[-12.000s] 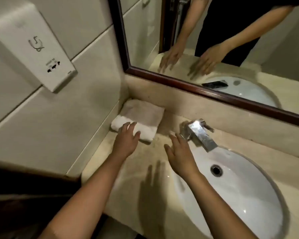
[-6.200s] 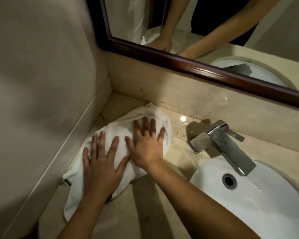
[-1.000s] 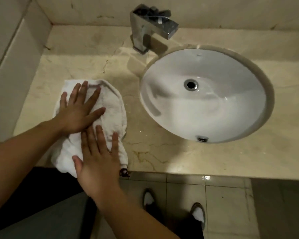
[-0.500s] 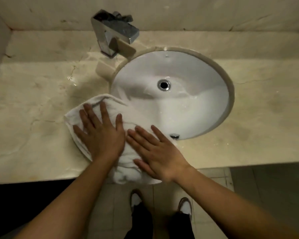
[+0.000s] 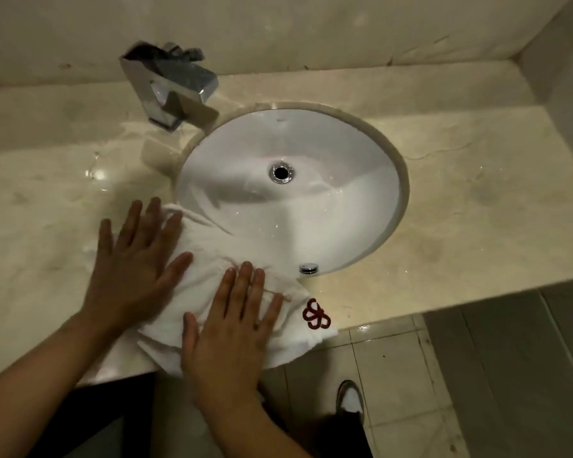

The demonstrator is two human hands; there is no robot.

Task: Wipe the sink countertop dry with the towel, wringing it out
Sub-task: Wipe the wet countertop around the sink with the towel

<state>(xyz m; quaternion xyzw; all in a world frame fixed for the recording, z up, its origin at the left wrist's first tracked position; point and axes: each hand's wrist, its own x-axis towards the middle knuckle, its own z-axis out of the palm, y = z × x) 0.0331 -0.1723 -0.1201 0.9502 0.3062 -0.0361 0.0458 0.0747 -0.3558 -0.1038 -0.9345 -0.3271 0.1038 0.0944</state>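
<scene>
- Head view, change: since half a second ago both my palms have slid the towel (image 5: pixel 219 269) rightward along the front strip of the countertop (image 5: pixel 477 206); its far edge now hangs over the near rim of the basin (image 5: pixel 295 200), and a red embroidered logo (image 5: pixel 315 314) has come into sight at its right corner.
- Head view, left hand (image 5: pixel 131 259): fingers straight and spread, flat on the left part of the towel, pressing down and gripping nothing.
- Head view, right hand (image 5: pixel 227 328): also flat with fingers extended, pressing the towel's near edge, which droops past the front lip of the counter.
- Head view, surroundings: faucet (image 5: pixel 169 87) stands at the back left of the basin; wet glints show on the stone just in front of it.
- What it means: I judge the left side is largely wiped and I am mid-pass across the front strip. The right side, the back ledge and the wringing remain undone. With the towel overhanging both edges, it could slip into the basin or off the counter.
</scene>
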